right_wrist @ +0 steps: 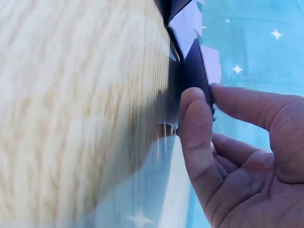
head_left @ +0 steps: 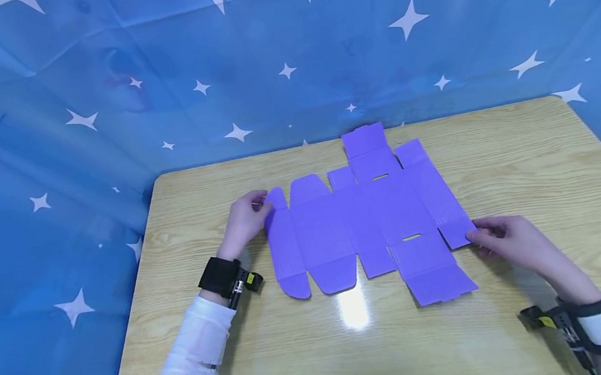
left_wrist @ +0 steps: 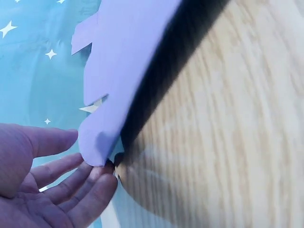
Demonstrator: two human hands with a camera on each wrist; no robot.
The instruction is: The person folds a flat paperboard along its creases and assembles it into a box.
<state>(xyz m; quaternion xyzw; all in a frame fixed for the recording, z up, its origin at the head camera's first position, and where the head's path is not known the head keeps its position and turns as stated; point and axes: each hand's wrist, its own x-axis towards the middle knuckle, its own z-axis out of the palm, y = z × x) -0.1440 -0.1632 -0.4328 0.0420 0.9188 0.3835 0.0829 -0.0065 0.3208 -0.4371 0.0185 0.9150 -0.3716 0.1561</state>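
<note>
A flat purple cardboard box blank (head_left: 326,227) lies unfolded on the wooden table, with cut flaps, rounded tabs and two slots. At its left end is my left hand (head_left: 246,217). In the left wrist view, the relaxed fingers (left_wrist: 92,199) of that hand touch the lower edge of a rounded tab, with the thumb slightly apart from it. My right hand (head_left: 512,239) pinches the blank's right corner between thumb and fingers. The right wrist view shows that corner edge-on, raised a little above the table.
A light wood-grain table (head_left: 306,356) carries the blank and reflects a bright light near its front. Behind and to the left hangs a blue cloth (head_left: 265,46) with white stars. A strapped camera sits on each wrist, and a white wrap covers the left forearm (head_left: 196,348).
</note>
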